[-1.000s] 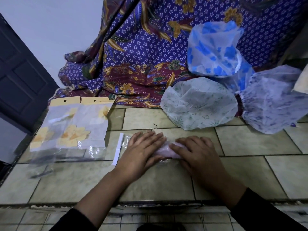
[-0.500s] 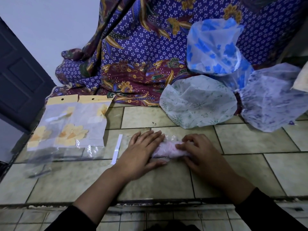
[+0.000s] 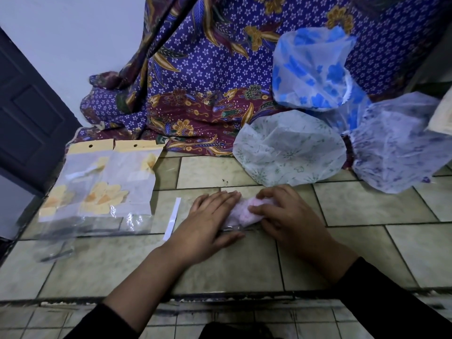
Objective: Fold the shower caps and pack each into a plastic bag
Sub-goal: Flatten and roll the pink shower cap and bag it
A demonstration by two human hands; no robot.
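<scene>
A folded pink shower cap (image 3: 244, 212) lies on the tiled floor inside a clear plastic bag (image 3: 186, 211) whose white flap strip (image 3: 172, 217) points left. My left hand (image 3: 210, 221) lies flat with straight fingers, pressing the bag and the cap's left end. My right hand (image 3: 283, 214) has curled fingers gripping the cap's right end. Three unfolded caps lie behind: a green-flowered one (image 3: 288, 148), a blue-flowered one (image 3: 310, 69) and a purple-patterned one (image 3: 396, 143).
Two packed bags with yellow header cards (image 3: 110, 182) lie at the left on more clear bags (image 3: 56, 248). A purple batik cloth (image 3: 200, 89) hangs behind. A dark door (image 3: 27, 113) stands at the left. A floor step edge (image 3: 220, 296) runs near me.
My right hand's fingers have curled in round the cap's right end and pushed it leftward towards my left hand, which stays flat on the bag.
</scene>
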